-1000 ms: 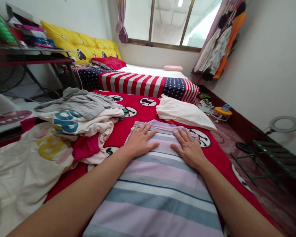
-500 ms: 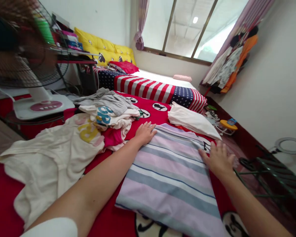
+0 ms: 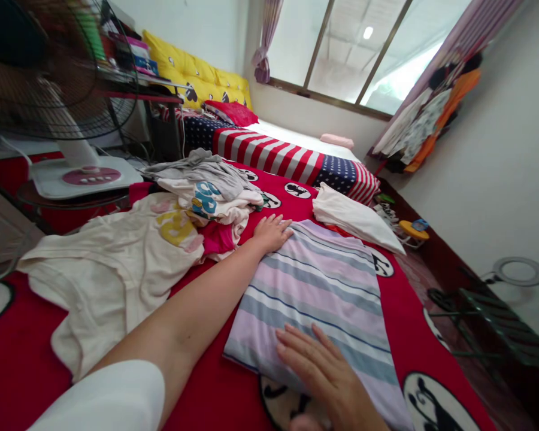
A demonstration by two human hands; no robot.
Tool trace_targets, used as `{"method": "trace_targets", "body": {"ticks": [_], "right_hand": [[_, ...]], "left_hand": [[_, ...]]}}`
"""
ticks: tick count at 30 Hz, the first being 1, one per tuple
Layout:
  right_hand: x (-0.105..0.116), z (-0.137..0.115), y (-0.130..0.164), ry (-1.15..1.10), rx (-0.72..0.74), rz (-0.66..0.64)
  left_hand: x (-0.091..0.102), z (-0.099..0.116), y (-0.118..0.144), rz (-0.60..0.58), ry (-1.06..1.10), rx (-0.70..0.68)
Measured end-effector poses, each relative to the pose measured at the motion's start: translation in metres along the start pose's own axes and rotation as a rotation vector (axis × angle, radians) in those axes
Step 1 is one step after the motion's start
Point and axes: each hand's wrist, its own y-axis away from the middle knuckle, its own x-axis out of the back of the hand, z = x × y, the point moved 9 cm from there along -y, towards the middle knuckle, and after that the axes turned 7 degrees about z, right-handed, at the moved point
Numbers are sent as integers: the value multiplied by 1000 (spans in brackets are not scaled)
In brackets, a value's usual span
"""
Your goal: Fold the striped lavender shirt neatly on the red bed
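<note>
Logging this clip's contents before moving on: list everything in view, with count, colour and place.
striped cloth: one, lilac and grey-blue, folded flat on the blanket
blanket: one, red with cartoon prints, under everything
clothes pile: one, grey, white and pink, left of the striped cloth
cream shirt: one, spread out at left
white cloth: one, folded, beyond the striped cloth
flag bedding: one, red, white and blue, behind
yellow cushion: one, against the far wall
fan: one, black cage on a white base, far left
left hand: flat on the striped cloth's far left corner
right hand: flat on its near edge
</note>
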Motion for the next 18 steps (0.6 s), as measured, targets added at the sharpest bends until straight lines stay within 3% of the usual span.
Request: {"method": "trace_targets", "body": {"ticks": [7,12,15,18], "right_hand": [[5,11,10,237,-97,130],[17,14,-3,119,-116,213],[31,43,-11,-110,-354,260],[39,99,-7,-382,-732,311]], "left_hand": [[2,-4,0,27,49,-28],[7,-7,-2,71,96,-51],[10,-9,-3,109,135,-58],[12,-11,-4,143,175,-48]]}}
